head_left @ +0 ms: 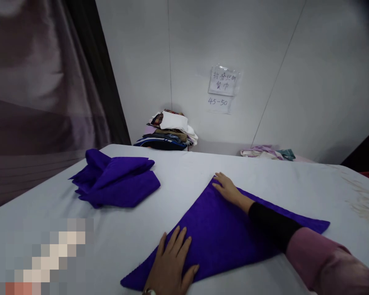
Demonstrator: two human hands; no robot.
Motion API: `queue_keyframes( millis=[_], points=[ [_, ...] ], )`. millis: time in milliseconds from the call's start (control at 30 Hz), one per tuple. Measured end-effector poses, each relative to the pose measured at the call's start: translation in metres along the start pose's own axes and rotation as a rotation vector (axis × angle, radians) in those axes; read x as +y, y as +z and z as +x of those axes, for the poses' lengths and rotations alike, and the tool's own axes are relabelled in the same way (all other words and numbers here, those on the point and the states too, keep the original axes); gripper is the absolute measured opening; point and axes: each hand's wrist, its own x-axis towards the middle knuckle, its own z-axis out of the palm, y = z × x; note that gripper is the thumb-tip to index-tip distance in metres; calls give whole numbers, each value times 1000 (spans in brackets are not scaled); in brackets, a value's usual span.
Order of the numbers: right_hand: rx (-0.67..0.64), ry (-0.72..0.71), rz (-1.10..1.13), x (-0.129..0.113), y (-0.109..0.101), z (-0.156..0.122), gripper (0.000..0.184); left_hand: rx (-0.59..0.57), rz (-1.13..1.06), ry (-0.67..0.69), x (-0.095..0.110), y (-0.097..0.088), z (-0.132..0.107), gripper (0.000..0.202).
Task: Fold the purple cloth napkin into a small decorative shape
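A purple cloth (pixel 221 233) lies folded into a triangle on the pale table (pixel 184 172). My left hand (pixel 170 264) rests flat on its near left corner, fingers spread. My right hand (pixel 229 189) lies flat on the far tip of the triangle, fingers stretched out, with a black cuff and pink sleeve behind it. Neither hand grips anything. To the left, a loose pile of purple cloths (pixel 117 178) sits on the table, apart from both hands.
A stack of mixed folded fabrics (pixel 169 131) stands against the white wall at the back. Some pastel cloths (pixel 267 152) lie at the table's far edge. A paper note (pixel 223 82) is taped to the wall. A curtain (pixel 43 90) hangs on the left.
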Motion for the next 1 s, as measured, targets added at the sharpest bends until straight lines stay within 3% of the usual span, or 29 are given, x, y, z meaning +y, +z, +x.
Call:
queue_keyframes(
  millis=[133,267,467,700,1000],
  points=[
    [-257,-194,-34,-21,-6,-42,61,-51,-19,-28,3,-4,1,55],
    [-399,-208,-98,-29,-9,-51,74,-71,-37,-51,5,-7,2,53],
    [-405,-200,-106,-29,-10,-45,75,-77,-48,-65,6,-9,3,53],
    [-318,-138,-147,-13,-15,-62,73,-153,-67,-98,8,-13,5,56],
    [-345,-96,-157,-4,-19,-67,76,-171,-76,-118,9,-14,6,55]
  ],
)
